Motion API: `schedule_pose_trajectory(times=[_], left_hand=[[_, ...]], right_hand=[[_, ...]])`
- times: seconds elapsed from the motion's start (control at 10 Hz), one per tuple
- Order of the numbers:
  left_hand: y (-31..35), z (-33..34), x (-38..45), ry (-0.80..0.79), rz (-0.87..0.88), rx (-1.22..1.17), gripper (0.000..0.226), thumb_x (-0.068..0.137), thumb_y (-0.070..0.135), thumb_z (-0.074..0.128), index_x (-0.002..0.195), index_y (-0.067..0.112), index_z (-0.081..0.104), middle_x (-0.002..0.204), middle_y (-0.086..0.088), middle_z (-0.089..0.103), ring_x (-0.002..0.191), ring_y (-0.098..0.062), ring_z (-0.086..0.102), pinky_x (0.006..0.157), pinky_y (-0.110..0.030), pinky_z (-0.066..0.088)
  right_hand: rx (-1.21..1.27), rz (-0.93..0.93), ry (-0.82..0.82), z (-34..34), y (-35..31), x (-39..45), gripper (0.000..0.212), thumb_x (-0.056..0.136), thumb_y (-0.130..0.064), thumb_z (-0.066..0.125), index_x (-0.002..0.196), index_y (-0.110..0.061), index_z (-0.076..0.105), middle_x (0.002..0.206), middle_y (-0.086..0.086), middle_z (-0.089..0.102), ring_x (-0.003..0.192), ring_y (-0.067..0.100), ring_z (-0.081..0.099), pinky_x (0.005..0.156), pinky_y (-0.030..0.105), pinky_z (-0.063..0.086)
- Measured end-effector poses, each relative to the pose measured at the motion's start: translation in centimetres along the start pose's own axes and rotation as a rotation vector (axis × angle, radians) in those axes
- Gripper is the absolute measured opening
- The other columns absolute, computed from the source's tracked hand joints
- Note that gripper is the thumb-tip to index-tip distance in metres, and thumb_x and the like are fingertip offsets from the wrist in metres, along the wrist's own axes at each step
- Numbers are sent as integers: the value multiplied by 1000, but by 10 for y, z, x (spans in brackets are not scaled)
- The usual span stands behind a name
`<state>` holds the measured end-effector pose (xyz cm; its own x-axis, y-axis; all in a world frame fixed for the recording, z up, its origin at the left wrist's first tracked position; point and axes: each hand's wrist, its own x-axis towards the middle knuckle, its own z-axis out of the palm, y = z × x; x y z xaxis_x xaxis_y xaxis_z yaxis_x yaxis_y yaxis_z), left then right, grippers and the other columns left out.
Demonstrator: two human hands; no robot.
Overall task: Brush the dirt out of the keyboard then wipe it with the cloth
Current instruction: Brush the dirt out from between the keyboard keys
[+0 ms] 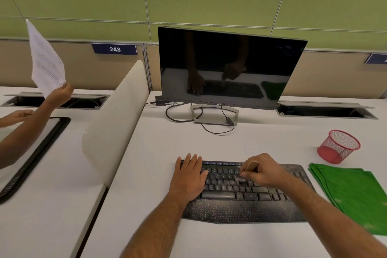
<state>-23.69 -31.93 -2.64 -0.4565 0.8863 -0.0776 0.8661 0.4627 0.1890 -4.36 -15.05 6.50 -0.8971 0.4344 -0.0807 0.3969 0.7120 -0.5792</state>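
While the white laminate desk [159, 153] carries everything, what the coming strokes turn on is the black full-size keyboard w/ dust-speckled palm rest [243, 207]: its long axis runs left-right across the desk, square in front of the person, and the specks look thickest on the palm rest & lower key rows, i.e. on the near side of the brush, toward the person's body. The dark, switched-off flat monitor [230, 65] stands behind it, "DELL" readable on the lower bezel; it reflects both hands and the keyboard. The folded green cloth [351, 192] lies flat just right of the keyboard, untouched, nearer the right hand than the left, so the wipe step is prob. not begun. A red wire-mesh pen cup [339, 146] lies tipped on its side beyond the cloth. Left hand [190, 176] rests flat, fingers straight, on the keyboard's left end, seemingly steadying it. Right hand [263, 172] has fingers curled round a small brush w/ pale wooden handle [250, 168], bristle end down on the middle key rows; bristles blurred. Judgement: brushing stage, w/ the near rows left to do. A blue partition plate [114, 49] reads "248"; a second plate at far right is cut off, unreadable. At the next desk another person's hand holds up printed sheets [45, 58], text too small to read.
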Motion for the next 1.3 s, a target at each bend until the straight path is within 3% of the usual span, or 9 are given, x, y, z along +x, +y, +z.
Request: schedule_pose_trajectory(times=[0.1,0.2,0.3,0.4,0.6,0.7,0.9,1.1,1.3], left_hand=[[0,0,0,-4,0,3,63,106,49,15,159,16,12,166,-4,11,153,-22,-1,123,-49,-4],[0,0,0,-7,2,5,63,105,50,15,159,16,12,166,-5,10,153,-23,-1,123,-49,-4],[-1,0,0,-8,3,7,63,105,50,15,159,16,11,167,-4,10,153,-23,-1,123,-49,-4],[0,0,0,-10,3,9,64,105,50,15,159,16,10,167,-4,9,153,-23,-2,123,-49,-4],[0,0,-1,-4,0,11,64,105,51,15,159,16,10,167,-4,9,153,-23,-1,123,-49,-4],[-1,0,-1,-7,1,13,64,105,51,15,159,16,10,167,-4,9,153,-23,-1,123,-49,-4],[-1,1,-1,-3,2,11,64,105,51,15,159,17,10,167,-4,10,153,-23,-1,123,-49,-4],[-1,1,0,10,3,21,64,105,51,15,159,16,11,166,-4,11,153,-23,0,123,-49,-4],[-1,2,0,4,3,17,64,105,51,15,159,17,10,166,-4,10,153,-23,0,123,-50,-4]], right_hand=[[-2,-21,-59,2,-4,0,8,80,-11,74,75,-16,78,72,-8,74,69,3,67,63,19,54],[17,-26,-12,2,-4,4,8,81,-12,74,75,-15,78,72,-8,74,68,7,67,61,23,54],[-4,-27,12,5,-5,5,4,82,-18,76,81,-20,78,77,-12,73,73,1,66,63,14,48],[1,-29,-64,11,-8,4,6,81,-17,75,77,-21,78,74,-12,72,71,-1,65,66,16,50],[19,-34,23,14,-11,8,3,84,-21,74,85,-21,78,81,-13,73,75,0,65,69,16,48],[-1,-62,-11,20,-14,9,4,83,-22,75,86,-21,78,81,-15,72,77,0,65,70,15,48],[45,-62,-9,22,-19,12,5,83,-18,74,81,-17,78,77,-7,74,73,6,67,69,25,56],[-9,-133,-47,32,-24,12,6,84,-23,74,87,-20,78,81,-17,70,78,-3,64,70,9,46],[5,-120,7,30,-28,16,5,85,-25,73,86,-22,77,82,-12,73,77,2,65,70,18,51]])
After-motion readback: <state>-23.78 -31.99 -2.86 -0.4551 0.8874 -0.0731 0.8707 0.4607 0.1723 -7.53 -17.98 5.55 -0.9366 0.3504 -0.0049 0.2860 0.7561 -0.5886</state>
